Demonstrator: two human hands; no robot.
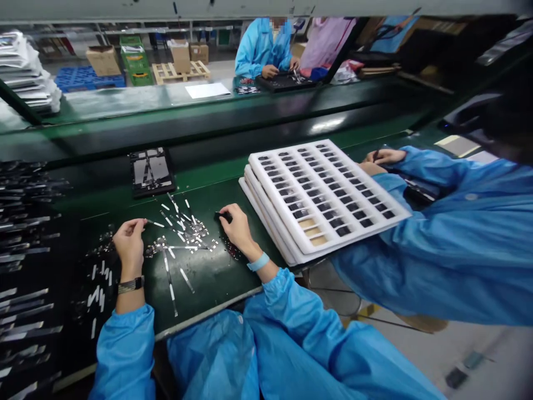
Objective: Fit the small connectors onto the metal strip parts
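Note:
My left hand (130, 244) is closed in a pinch at the left of the green table (216, 278), at one end of a thin pale strip (156, 223). Between my hands lies a loose pile of small metallic parts and white strips (195, 230). To the right of the pile, my right hand (236, 225) is closed around a small black piece (224, 216). Below that hand are tiny red and dark bits (232, 250). A stack of white foam trays (291, 244) stands to the right, its top tray holding rows of black parts.
A black tray with flat parts (152, 172) lies behind the pile. Many dark strips (25, 311) fill the left side. A person's blue sleeve (458, 233) is at the right, near the foam trays. Another person (262, 50) works across the bench.

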